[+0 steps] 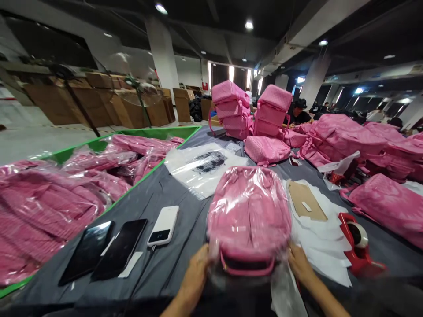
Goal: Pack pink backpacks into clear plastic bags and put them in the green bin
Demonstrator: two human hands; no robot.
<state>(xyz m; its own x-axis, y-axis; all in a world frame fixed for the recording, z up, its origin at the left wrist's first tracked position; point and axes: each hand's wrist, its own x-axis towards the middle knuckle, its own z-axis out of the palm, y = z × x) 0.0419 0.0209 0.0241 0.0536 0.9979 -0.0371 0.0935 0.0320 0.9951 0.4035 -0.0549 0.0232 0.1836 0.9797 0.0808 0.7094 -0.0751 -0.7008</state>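
A pink backpack [247, 211] lies in front of me on the grey-covered table, its carry handle toward me. A clear plastic bag [264, 180] covers most of it, and the loose end hangs near my body. At the backpack's lower left, my left hand [197, 268] is closed on the edge of the plastic bag. My right hand [300, 263] grips the same bag at the lower right, with slack plastic [286, 286] dangling below. Both hands are slightly blurred, and some fingertips are hidden.
On the left, a green-edged bin [145, 176] holds several wrapped pink backpacks. Nearby lie two dark phones [120, 248] and a white power bank [164, 225]. A red tape dispenser [358, 246] and white sheets [317, 242] sit right. Stacked backpacks [271, 110] and a co-worker [299, 115] are beyond.
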